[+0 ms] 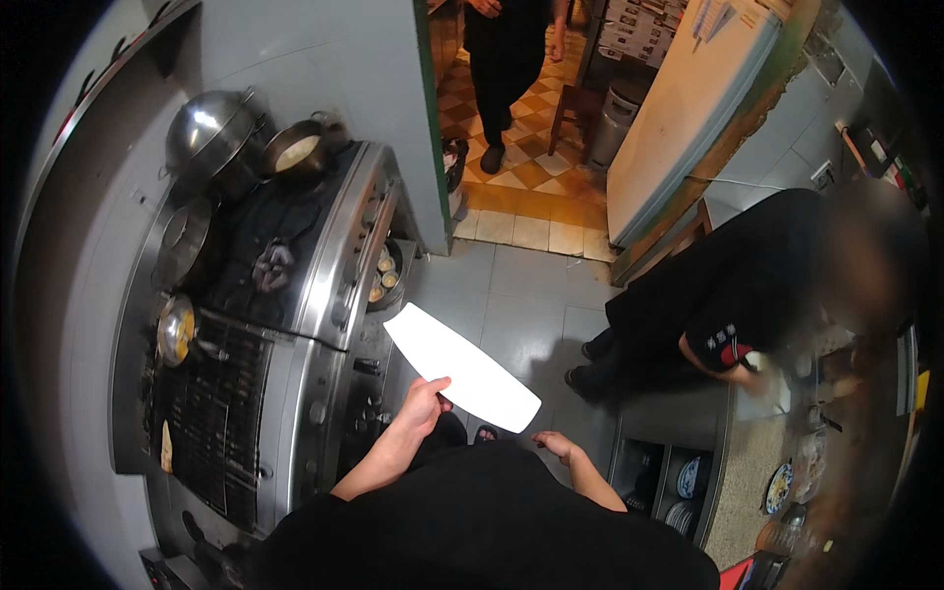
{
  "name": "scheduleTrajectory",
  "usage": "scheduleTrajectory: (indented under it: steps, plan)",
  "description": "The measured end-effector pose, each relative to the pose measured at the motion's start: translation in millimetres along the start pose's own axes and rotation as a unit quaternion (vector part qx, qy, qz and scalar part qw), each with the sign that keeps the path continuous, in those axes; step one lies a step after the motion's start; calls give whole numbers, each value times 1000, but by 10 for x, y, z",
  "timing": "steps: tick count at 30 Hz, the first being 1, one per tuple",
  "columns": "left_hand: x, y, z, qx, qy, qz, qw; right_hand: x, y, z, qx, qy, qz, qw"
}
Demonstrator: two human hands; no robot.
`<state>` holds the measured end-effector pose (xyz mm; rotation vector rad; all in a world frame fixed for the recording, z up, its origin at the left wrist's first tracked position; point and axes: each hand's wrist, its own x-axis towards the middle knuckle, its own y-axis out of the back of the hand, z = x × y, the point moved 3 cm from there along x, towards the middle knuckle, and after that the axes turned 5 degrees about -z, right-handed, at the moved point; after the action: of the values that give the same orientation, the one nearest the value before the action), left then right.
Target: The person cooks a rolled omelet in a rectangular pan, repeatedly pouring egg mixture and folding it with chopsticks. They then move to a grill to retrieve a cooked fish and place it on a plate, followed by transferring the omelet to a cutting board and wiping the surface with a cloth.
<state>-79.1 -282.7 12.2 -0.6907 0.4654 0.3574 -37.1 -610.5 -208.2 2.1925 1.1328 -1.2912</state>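
Observation:
My left hand [425, 405] grips a long white serving platter [467, 369] by its near edge, thumb on top. The platter is bare on its upper face and slants across in front of me, above the floor. Just off its right end is my right hand [559, 445], its fingers loosely apart and nothing in them. It does not touch the platter.
On the left stands a steel stove and grill [221, 413] with a large domed pot [208, 133], a pan [295, 152] and a small lidded pan [177, 331]. At right a co-worker in black [728, 275] bends over a counter [742, 472] with plates. Another person [501, 69] is in the doorway, near a white fridge [678, 108].

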Motion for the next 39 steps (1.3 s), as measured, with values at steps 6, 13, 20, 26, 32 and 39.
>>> scheduleTrajectory:
  steps: [6,13,20,26,32,39]
  plan:
    - [1506,-370,499,50,46,-52,996,814,570,-511,116,48,38,991]
    - [3738,-897,1464,85,93,-150,981,976,1663,-1283,116,-39,164,979]
    - [5531,-1808,2976,32,105,-175,978,1403,2771,-2445,274,-90,233,929]
    - [6977,-1914,3499,35,119,-122,985,2487,4197,-3796,222,-86,214,947]
    - [7987,-2049,4365,1,79,0,997,3652,6184,-5719,77,17,213,974]
    - [8923,-2136,5509,-185,-150,119,964,3708,6248,-10565,-39,188,-95,977]
